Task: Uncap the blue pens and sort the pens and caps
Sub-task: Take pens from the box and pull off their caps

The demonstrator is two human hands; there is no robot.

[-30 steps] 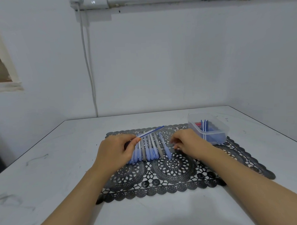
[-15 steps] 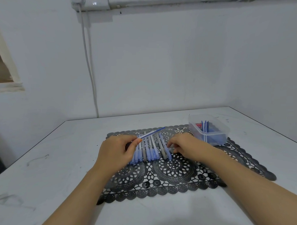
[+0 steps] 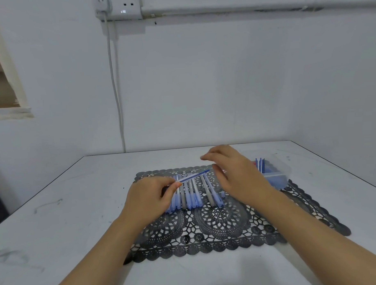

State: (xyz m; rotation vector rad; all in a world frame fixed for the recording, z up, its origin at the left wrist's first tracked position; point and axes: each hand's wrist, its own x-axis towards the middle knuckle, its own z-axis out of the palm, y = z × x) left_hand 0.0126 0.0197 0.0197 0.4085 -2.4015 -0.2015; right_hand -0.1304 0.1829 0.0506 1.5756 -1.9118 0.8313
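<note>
Several blue and grey capped pens (image 3: 191,195) lie side by side on a black lace mat (image 3: 217,226). My left hand (image 3: 148,199) pinches a thin blue pen (image 3: 194,176) that slants up to the right over the row. Just right of that pen's tip, my right hand (image 3: 237,174) hovers above the mat with relaxed fingers and holds nothing. A small blue cap (image 3: 223,194) lies on the mat beside the row's right end.
A clear plastic box (image 3: 280,175) with blue pens and a bit of red inside stands on the mat's far right corner. The white table (image 3: 68,210) meets a wall at the back, where a cable (image 3: 117,102) hangs from a socket.
My right hand has lifted off the right end of the pen row and moved up and away from me. My left hand keeps its hold on the slanted pen.
</note>
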